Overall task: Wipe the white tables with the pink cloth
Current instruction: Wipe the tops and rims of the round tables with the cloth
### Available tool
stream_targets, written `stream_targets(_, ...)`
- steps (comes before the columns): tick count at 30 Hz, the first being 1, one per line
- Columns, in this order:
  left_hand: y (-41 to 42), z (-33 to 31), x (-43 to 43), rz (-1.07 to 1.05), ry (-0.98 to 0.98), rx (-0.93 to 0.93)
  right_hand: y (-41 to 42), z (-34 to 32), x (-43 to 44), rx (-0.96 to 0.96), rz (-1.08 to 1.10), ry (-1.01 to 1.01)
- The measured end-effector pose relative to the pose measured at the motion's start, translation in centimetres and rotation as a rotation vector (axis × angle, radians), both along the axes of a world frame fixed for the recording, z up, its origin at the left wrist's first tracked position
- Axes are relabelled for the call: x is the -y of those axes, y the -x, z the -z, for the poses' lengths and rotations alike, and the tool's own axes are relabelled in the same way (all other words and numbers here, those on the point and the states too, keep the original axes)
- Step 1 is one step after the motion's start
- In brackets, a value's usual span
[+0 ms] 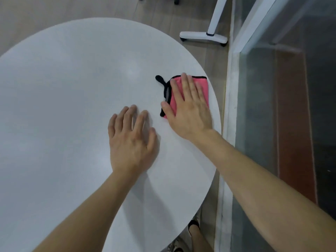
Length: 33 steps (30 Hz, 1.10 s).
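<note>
On the round white surface, head view: two bare forearms reach in from the bottom edge, each ending in a flat hand.
Surface (63, 106): round, white, matte; its right rim runs close to a glass wall.
Cloth (203, 84): pink with black edging, folded to a small rectangle; lies flat on the surface near the right rim; a black loop (161, 80) sticks out from its upper left corner onto the bare top.
Right hand (187, 110): palm down on the cloth, fingers extended and slightly spread, pressing rather than gripping; thumb lies along the cloth's left black edge; most of the cloth's lower half is covered by the palm.
Left hand (131, 140): palm down on the bare surface, fingers spread and empty; positioned just beside the right hand, toward the table's centre, not touching the cloth.
Hands, relation: apart, with a narrow gap of white top between them.
Floor (209, 57): wood-look planks visible beyond the far rim.
Furniture base (203, 36): white, with small dark casters, stands on the floor past the surface, near the glass wall.
Glass wall (291, 106): runs along the right side, set in a pale frame.
Foot (193, 227): in a dark shoe, visible below the near right rim.
</note>
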<state>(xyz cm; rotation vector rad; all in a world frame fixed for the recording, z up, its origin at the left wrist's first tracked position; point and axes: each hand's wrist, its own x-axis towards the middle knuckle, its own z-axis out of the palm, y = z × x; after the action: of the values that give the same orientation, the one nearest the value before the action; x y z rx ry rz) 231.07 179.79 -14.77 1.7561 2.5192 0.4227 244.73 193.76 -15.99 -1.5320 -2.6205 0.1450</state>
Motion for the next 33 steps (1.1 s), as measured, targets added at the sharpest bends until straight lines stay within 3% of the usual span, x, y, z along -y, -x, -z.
stream_targets(7,0.2,0.0,-0.2,-0.031,0.032,-0.004,5.2,-1.1,-11.8,-0.027,0.032,0.084)
stream_targets(10,0.1,0.0,0.0,-0.028,0.003,-0.015,0.3,-1.3,-4.7,-0.045,-0.050,0.027)
stream_targets(14,0.0,-0.1,-0.1,-0.015,-0.010,-0.016,-7.4,-2.5,6.8,-0.039,-0.169,0.103)
stream_targets(21,0.2,0.3,-0.1,-0.026,0.003,-0.027,1.7,-0.9,-9.8,0.013,-0.181,0.049)
stream_targets(23,0.2,0.4,-0.1,-0.029,-0.011,-0.023,2.8,-0.8,-10.8,0.035,-0.159,0.054)
stream_targets(26,0.2,0.2,-0.2,-0.020,-0.004,-0.017,-0.1,-0.6,-6.2,-0.036,-0.122,0.034)
stream_targets(29,0.3,0.1,-0.3,-0.013,-0.009,-0.017,-4.7,-1.5,4.5,-0.083,-0.122,0.092)
stream_targets(33,0.5,0.3,-0.3,0.013,-0.074,-0.044,-8.5,-1.8,12.7,-0.050,-0.342,0.143)
